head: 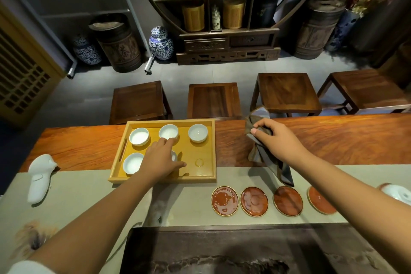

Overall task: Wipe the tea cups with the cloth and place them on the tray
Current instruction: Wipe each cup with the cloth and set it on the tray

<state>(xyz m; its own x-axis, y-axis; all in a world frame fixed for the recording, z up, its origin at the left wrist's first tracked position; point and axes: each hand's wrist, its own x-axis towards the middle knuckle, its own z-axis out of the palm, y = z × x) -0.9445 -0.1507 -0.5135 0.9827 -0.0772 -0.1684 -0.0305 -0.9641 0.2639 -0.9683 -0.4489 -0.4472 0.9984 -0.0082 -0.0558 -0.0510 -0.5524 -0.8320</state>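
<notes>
tray (201, 179) on counter: four white cups (139, 136) sit inside | left hand (161, 161) over tray's middle, setting down a fifth cup (174, 155), mostly hidden | right hand (277, 138) right of tray, pinching the soft cloth (264, 155) | cups small, light, breakable: hold by rim

Grey floor (89, 100) lying beneath carved shelf cabinet (228, 44); four wooden stools (213, 100) standing in front of it, blue-and-white jars (160, 43) and barrels (120, 46) flanking it.
</notes>
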